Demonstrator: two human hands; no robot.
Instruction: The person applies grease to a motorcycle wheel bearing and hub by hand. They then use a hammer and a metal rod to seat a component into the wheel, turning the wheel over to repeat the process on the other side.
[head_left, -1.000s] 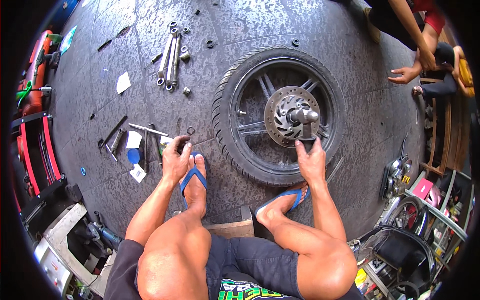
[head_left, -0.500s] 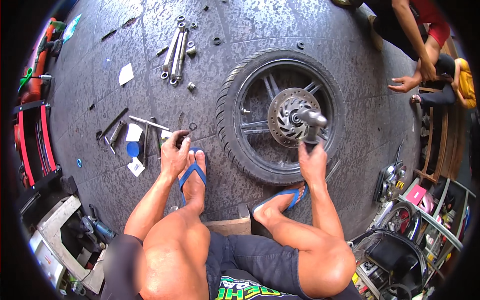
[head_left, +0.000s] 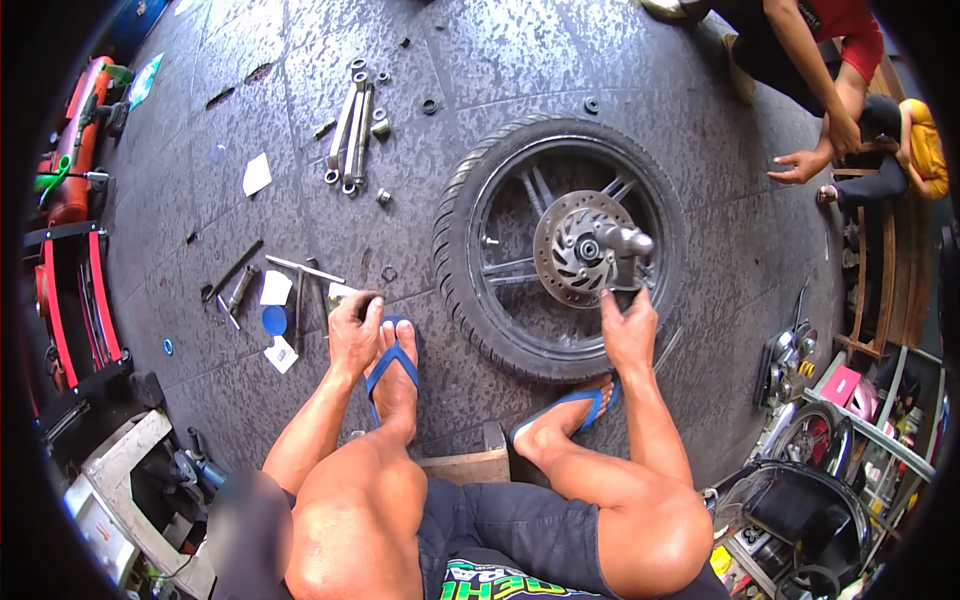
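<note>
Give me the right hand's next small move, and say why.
Probably lift the hammer clear of the brake disc: the right hand holds it with its head over the disc, right of the hub's centre, where a knock could mark the disc. Whether they touch, I can't tell.

Across dark shirt (head_left: 515,582), bottom centre of frame: bold block capitals in white, green and yellow, upside down in view and partly cut off by bottom edge. On white slip (head_left: 281,355), left of centre: small dark print, too tiny to read. On pale patch (head_left: 750,538) among parts, lower right: dark marks, unreadable. On red shirt (head_left: 862,48), upper right: small pale marks, perhaps lettering, too blurred to be sure.
</note>
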